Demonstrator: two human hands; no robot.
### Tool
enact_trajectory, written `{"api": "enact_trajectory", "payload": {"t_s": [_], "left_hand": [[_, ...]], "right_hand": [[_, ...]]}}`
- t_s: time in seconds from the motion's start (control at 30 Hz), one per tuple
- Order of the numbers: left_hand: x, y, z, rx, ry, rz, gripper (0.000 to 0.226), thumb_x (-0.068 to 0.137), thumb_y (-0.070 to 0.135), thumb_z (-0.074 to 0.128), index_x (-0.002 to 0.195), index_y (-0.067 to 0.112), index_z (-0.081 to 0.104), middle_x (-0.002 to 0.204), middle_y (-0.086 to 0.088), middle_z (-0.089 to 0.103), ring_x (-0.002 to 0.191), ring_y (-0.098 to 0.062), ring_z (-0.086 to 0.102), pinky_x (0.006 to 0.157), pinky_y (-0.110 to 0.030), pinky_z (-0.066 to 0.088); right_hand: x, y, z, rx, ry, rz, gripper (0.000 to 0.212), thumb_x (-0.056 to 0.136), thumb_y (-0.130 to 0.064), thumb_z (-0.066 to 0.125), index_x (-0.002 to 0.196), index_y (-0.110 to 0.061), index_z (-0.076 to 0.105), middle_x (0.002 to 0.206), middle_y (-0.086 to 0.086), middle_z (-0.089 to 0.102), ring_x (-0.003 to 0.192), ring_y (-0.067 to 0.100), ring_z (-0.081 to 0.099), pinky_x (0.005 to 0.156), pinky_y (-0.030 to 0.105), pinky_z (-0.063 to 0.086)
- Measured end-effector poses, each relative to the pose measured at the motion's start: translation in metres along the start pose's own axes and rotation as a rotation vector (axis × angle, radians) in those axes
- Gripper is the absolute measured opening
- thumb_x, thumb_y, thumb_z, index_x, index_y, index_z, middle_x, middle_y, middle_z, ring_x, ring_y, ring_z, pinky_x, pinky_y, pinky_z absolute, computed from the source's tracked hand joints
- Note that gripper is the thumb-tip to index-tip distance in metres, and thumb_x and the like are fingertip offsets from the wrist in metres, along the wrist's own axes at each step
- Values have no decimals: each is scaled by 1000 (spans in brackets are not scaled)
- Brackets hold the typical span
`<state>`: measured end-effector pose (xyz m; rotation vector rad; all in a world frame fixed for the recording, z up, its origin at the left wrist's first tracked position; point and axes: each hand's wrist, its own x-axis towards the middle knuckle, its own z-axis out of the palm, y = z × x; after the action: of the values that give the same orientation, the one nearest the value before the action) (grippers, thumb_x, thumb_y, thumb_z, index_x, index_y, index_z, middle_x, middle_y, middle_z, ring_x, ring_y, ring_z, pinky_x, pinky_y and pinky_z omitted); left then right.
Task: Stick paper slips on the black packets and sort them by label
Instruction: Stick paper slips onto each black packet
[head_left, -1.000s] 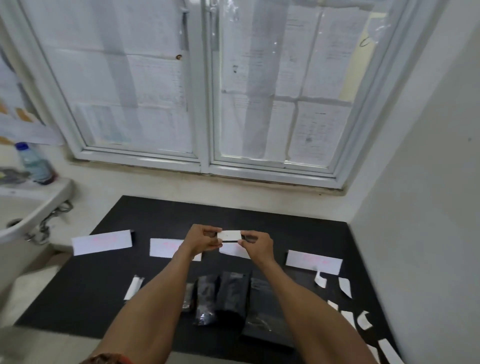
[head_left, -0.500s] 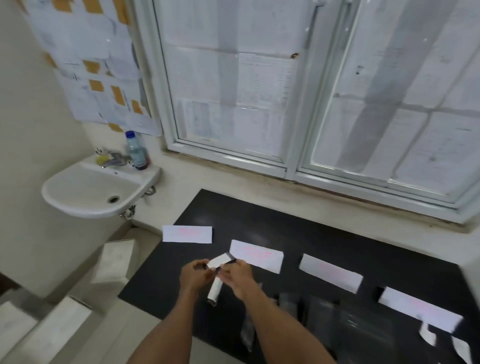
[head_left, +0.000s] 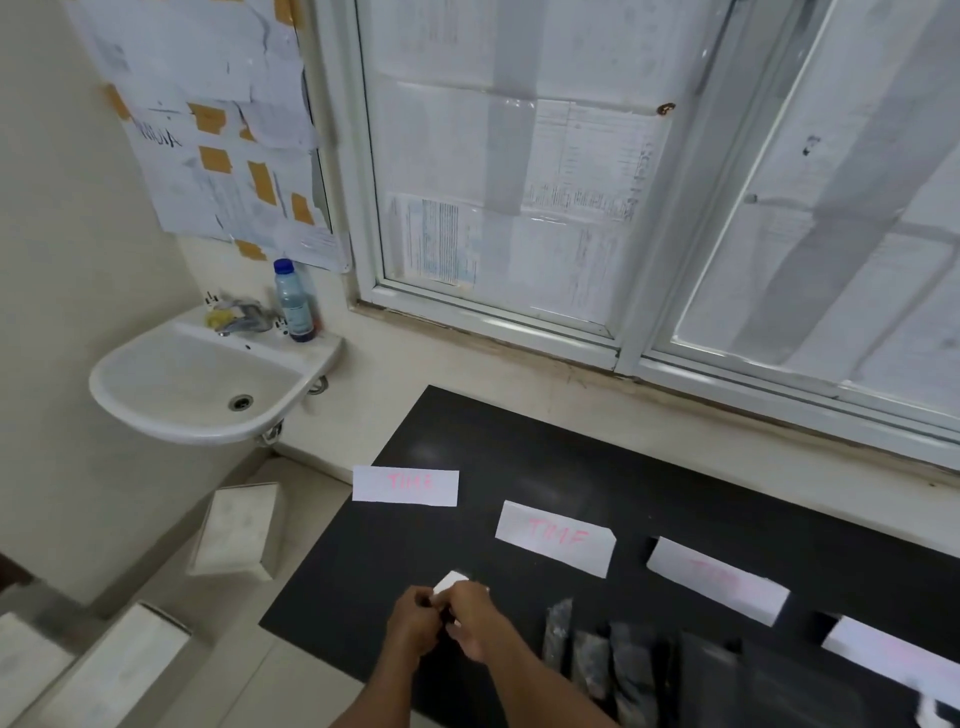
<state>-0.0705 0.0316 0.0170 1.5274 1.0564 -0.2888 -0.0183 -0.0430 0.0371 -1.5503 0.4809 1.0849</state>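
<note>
Above the table (head_left: 467, 447), left hand (head_left: 412, 623) and right hand (head_left: 477, 621) pinch 1 slip (head_left: 451, 581).

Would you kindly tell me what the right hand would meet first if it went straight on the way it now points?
Most likely the left hand: the right hand points up and to the left, and both pinch the same slip-covered packet between them. Depth is hard to judge here.

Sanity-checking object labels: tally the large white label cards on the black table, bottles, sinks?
Large white label cards: 4 (rightmost cut off by the frame edge)
Bottles: 1
Sinks: 1
Total: 6
</note>
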Motion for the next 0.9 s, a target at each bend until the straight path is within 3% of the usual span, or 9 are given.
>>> {"api": "enact_trajectory", "payload": {"t_s": [0.1, 0.2, 0.33, 0.43, 0.5, 0.63, 0.7, 0.77, 0.9], "left_hand": [[4, -1, 0, -15, -92, -32, 28, 87, -1, 46, 111, 7, 57, 103, -17, 65, 83, -25, 58, 67, -31, 46], [-1, 2, -1, -46, -183, -74, 29, 88, 6, 47, 113, 16, 55, 95, -9, 64, 77, -18, 56, 65, -27, 43], [-1, 5, -4, 6, -216, -96, 41, 86, 7, 46, 124, 18, 54, 98, -8, 62, 82, -19, 54, 72, -29, 42], [-2, 9, 1, 43, -168, -59, 56, 85, -3, 45, 138, 13, 45, 125, -16, 54, 98, -27, 52, 73, -28, 42], [-6, 14, 8, 43, -118, -13, 53, 85, -6, 46, 136, 9, 48, 129, -18, 53, 105, -32, 54, 75, -28, 42], [-19, 23, 31, 56, -199, 22, 26, 89, 0, 45, 96, 17, 63, 92, -11, 55, 76, -22, 51, 72, -28, 40], [-24, 23, 47, 102, -278, 15, 28, 90, 1, 40, 89, 23, 57, 93, -11, 53, 76, -21, 46, 74, -31, 36], [-29, 21, 62, 131, -328, 13, 28, 91, 3, 38, 98, 24, 54, 96, -9, 55, 73, -18, 47, 73, -30, 35], [-39, 20, 93, 249, -409, -2, 30, 89, 5, 42, 106, 27, 52, 85, -3, 56, 74, -15, 48, 70, -26, 38]], "right_hand": [[-2, 1, -1, 15, -13, 9, 22, 87, 4, 54, 109, 0, 53, 95, 17, 60, 79, 20, 55, 63, 25, 44], [-4, 2, -2, 37, -53, -68, 36, 87, 7, 49, 116, -15, 48, 122, 19, 56, 98, 24, 55, 70, 27, 46], [-4, 6, -9, 52, -33, -116, 33, 85, 7, 50, 110, -12, 59, 108, 16, 61, 79, 19, 58, 60, 25, 46], [-7, 10, -24, -65, 148, -201, 21, 84, -1, 53, 98, -9, 67, 103, 11, 62, 81, 18, 59, 71, 27, 47], [-12, 14, -41, -240, 383, -259, 32, 84, -5, 54, 113, -9, 66, 113, 9, 64, 104, 23, 60, 86, 28, 47], [-24, 30, -83, -514, 648, -284, 36, 83, -14, 57, 119, -11, 59, 127, 10, 56, 118, 27, 53, 97, 31, 44], [-29, 40, -102, -608, 743, -219, 40, 87, -26, 56, 125, -14, 52, 134, 13, 47, 123, 30, 47, 100, 37, 42], [-30, 53, -118, -671, 753, -129, 48, 90, -35, 52, 134, -18, 42, 142, 16, 37, 131, 33, 38, 105, 43, 38], [-27, 80, -141, -733, 655, -99, 66, 87, -30, 61, 143, -20, 29, 147, 18, 33, 134, 35, 34, 107, 44, 38]]}}
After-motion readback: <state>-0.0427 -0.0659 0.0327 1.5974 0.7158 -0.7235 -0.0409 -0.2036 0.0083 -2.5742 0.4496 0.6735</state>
